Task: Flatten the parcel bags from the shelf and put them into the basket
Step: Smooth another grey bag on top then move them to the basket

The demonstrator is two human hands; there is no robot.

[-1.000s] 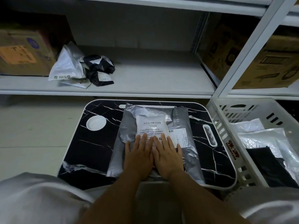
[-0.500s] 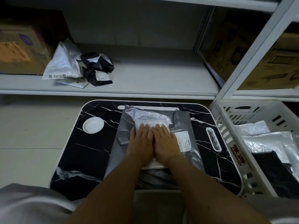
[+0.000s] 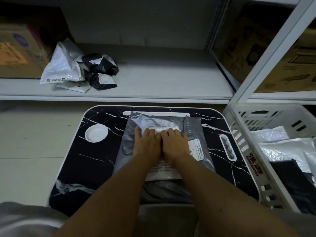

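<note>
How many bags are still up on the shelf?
3 that I can make out, piled at the shelf's left end: a white bag, a crumpled black bag, and another white bag underneath. More may hide in the pile.

- Two hands, the left hand (image 3: 147, 144) and right hand (image 3: 175, 144), are pressing on one grey parcel bag (image 3: 164, 122);
- one table (image 3: 102, 161) is carrying it;
- three crumpled bags (image 3: 80, 71) are lying on one shelf (image 3: 162, 79);
- one white basket (image 3: 242, 144) is sitting alongside;
- three cardboard boxes (image 3: 18, 52) are showing.
</note>
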